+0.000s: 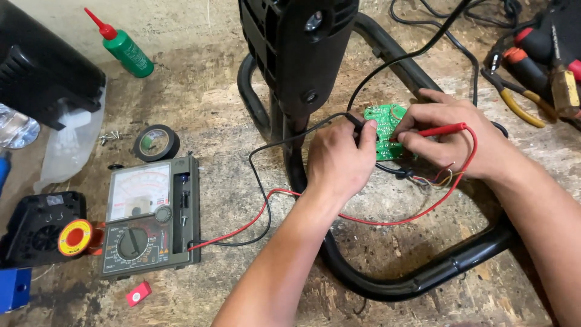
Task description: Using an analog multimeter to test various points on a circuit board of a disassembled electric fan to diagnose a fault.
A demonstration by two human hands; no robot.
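I see L hand grip clamped on black probe, R hand grip clamped on red probe, both tips on small green circuit board; grey analog multimeter at L on bench.

Brightness: the scene is evenly and softly lit from above.
Shadows: faint ones are cast on the desk under the forearms.
Glare: a mild sheen is seen on the meter window.
Focus: everything is rendered sharp; no blur is seen.

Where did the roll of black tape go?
In the head view, the roll of black tape lies on the left of the worktable, just above the grey meter and below the green bottle.
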